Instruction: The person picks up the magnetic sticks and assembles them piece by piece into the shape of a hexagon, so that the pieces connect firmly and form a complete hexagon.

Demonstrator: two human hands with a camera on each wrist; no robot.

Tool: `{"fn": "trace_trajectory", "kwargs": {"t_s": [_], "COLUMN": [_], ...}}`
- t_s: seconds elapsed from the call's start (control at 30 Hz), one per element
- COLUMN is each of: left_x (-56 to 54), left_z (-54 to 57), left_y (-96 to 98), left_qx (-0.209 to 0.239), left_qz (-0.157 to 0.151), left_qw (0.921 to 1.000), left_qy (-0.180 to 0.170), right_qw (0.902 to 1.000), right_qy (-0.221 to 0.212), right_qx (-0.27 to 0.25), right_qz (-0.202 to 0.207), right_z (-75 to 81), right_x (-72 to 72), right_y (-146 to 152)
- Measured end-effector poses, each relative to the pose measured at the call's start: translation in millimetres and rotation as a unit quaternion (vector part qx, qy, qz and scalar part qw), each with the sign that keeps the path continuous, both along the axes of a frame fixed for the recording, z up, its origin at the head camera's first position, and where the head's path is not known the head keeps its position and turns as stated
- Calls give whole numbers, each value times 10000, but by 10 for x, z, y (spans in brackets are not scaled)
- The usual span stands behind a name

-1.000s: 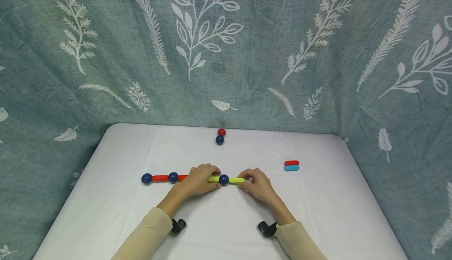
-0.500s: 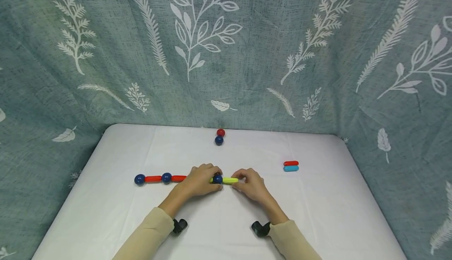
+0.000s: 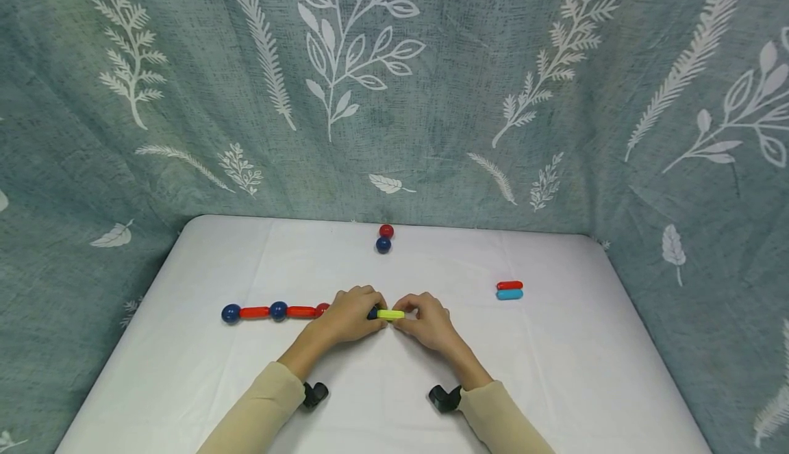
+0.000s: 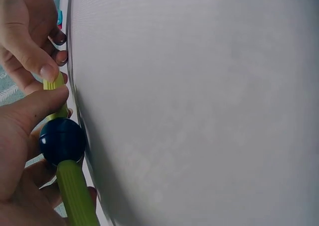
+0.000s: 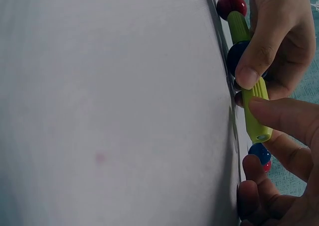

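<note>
Two hands meet at the right end of a straight chain [image 3: 301, 312] lying across the white table [image 3: 382, 406]. The left hand [image 3: 354, 313] pinches the end lime rod [image 3: 391, 315] between thumb and fingers, close to where it touches a blue ball [image 4: 62, 139]. The right hand [image 3: 428, 318] is clamped on the same rod, toward its free end. Leftward from that ball come a second lime rod [image 4: 76, 193], a red ball [image 5: 232, 5], then two red rods, each followed by a blue ball. Near the far edge, a loose red ball [image 3: 386, 231] and loose blue ball [image 3: 383, 245] sit together. At right, a loose red rod [image 3: 509, 285] lies alongside a light-blue rod [image 3: 509, 295].
</note>
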State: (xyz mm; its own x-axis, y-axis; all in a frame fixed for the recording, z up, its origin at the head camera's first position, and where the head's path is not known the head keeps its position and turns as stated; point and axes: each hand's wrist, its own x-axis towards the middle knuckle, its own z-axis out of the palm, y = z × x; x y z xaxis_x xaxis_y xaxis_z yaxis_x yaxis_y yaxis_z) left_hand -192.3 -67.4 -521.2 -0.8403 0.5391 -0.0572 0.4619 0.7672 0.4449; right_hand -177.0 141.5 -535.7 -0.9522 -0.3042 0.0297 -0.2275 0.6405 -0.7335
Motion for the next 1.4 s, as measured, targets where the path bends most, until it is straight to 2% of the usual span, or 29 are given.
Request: {"fn": "trace_trajectory", "kwargs": {"t_s": [0.23, 0.4, 0.5, 0.63, 0.83, 0.97, 1.07, 1.2, 1.4], "left_x": [5, 10, 9, 6, 4, 0, -7, -11, -8], "left_z": [22, 27, 20, 10, 10, 14, 11, 6, -13], "left_y": [-18, -18, -20, -22, -25, -25, -22, -19, -28], "left_qx": [123, 117, 104, 95, 122, 122, 101, 92, 105], "left_qz": [27, 31, 37, 27, 68, 94, 93, 87, 85], "left_qw": [9999, 9999, 9999, 9999, 9998, 9998, 9998, 9998, 9999], "left_qy": [-39, -73, -76, -97, -129, -149, -146, -127, -75], "right_qw": [10000, 9999, 9997, 9986, 9941, 9877, 9825, 9773, 9739], "right_qy": [-27, -31, -36, 47, 205, 7, -222, -414, -513], "right_qx": [78, 52, -39, -164, -464, -697, -728, -344, 200], "right_qz": [16, -84, -246, -492, -964, -1402, -1701, -2051, -2204], "right_z": [28, 142, 211, 252, 216, 161, 119, 63, 11], "right_x": [-14, -91, -208, -439, -839, -1043, -1144, -1218, -1227], "right_y": [-2, 13, 11, -20, -162, -269, -341, -416, -507]}}
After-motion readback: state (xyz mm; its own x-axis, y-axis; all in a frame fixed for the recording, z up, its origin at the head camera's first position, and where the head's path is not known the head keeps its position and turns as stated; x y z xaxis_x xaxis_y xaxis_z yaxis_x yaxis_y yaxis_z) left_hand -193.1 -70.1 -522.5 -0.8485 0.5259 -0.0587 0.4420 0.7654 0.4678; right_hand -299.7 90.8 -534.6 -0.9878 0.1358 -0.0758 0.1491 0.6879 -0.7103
